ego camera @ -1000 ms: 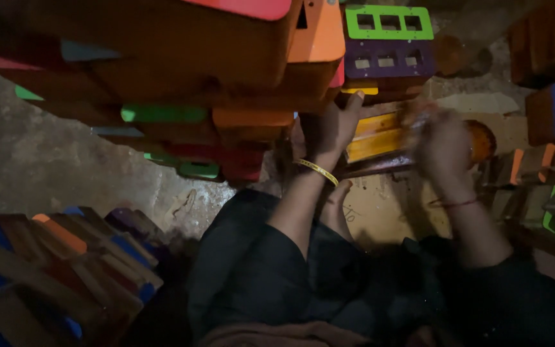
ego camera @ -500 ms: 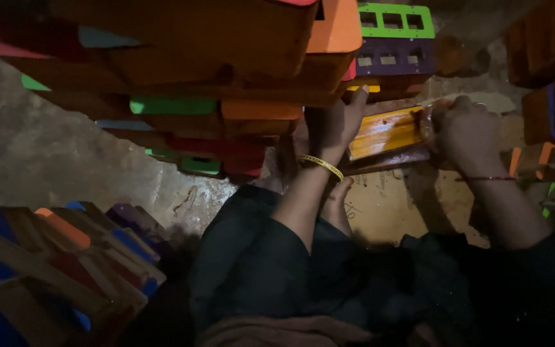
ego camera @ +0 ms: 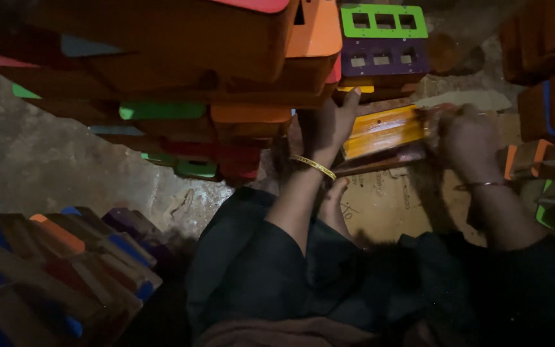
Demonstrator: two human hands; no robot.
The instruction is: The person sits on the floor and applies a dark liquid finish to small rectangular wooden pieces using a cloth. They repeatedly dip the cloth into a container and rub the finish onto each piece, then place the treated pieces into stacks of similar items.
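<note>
Your left hand (ego camera: 329, 125) and right hand (ego camera: 464, 138) now clasp the yellow panel (ego camera: 383, 130) (fingers closed around both ends), drawn nearer since a second ago.

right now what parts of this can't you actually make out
- Right hand, head view: its fingers blur in the dark, so its grip on the yellow wooden piece is unclear.
- Left hand: only its back shows; its palm is hidden against the piece's end.
- Stack of coloured wooden blocks: cut off by the top edge.
- Pile of painted pieces: cut off at the lower left corner.
- Lap: dark clothing swallows detail.
</note>
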